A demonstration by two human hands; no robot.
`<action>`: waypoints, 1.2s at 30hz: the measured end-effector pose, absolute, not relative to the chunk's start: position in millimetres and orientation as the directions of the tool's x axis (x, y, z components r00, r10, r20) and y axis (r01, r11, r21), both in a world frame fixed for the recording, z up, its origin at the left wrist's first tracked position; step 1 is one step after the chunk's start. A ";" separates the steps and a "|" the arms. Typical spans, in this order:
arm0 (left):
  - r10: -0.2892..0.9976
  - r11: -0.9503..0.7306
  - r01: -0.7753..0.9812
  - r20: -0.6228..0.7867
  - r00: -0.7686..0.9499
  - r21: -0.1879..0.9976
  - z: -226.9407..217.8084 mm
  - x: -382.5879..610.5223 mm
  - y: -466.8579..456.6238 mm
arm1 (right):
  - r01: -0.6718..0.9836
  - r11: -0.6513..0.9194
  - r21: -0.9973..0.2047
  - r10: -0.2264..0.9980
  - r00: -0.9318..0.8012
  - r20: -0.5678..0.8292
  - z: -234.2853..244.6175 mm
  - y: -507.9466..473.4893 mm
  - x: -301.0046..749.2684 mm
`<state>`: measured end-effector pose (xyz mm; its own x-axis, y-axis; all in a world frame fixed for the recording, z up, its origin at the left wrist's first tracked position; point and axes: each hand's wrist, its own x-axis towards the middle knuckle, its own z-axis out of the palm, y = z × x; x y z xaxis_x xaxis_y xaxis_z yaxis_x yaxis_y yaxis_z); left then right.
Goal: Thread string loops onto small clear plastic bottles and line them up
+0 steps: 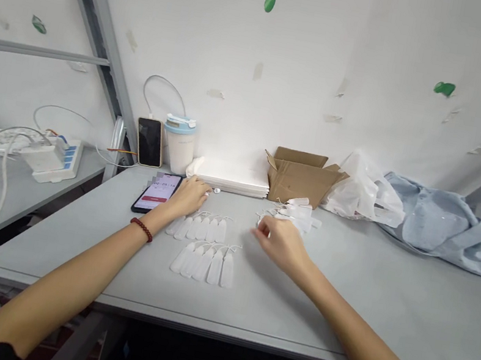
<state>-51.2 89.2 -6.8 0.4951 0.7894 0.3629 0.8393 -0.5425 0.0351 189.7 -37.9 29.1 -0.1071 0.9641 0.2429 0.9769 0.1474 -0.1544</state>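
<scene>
My left hand (190, 196) lies on the table with its fingers stretched toward the right, in front of a stack of white sheets (233, 180). Its palm side is hidden, and a small white piece (217, 191) lies just past the fingertips. My right hand (284, 243) hovers over the table with loosely bent fingers apart and nothing visible in them. Behind it is a loose pile of white tags (299, 215) with strings. Two rows of similar white tags lie between my hands, a back row (204, 229) and a front row (203, 263).
A phone showing a timer (157, 192) lies beside my left wrist. Behind stand another phone (150, 143), a blue-lidded cup (179, 144) and an open cardboard box (298, 183). A white plastic bag (362, 192) and blue cloth (442, 222) lie at right; a power strip (62, 161) lies left.
</scene>
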 end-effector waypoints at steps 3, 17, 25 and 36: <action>0.772 -0.552 0.830 0.424 0.473 0.081 -2.7 -48.8 85.4 | 0.939 0.246 -0.242 0.967 -0.223 0.120 28.7 -52.1 178.1; 0.656 -0.733 0.631 0.513 0.555 0.255 12.9 -9.4 24.4 | 0.843 0.343 -0.414 0.922 -0.387 -0.026 24.1 -71.1 160.2; 0.665 -0.732 0.611 0.511 0.545 0.301 13.5 -5.3 18.1 | 0.861 0.330 -0.387 0.926 -0.375 -0.045 23.6 -70.6 158.9; 0.769 -0.634 0.539 0.380 0.514 0.554 12.7 -2.2 17.8 | 0.923 0.305 -0.235 0.948 -0.318 -0.018 17.0 -64.9 161.7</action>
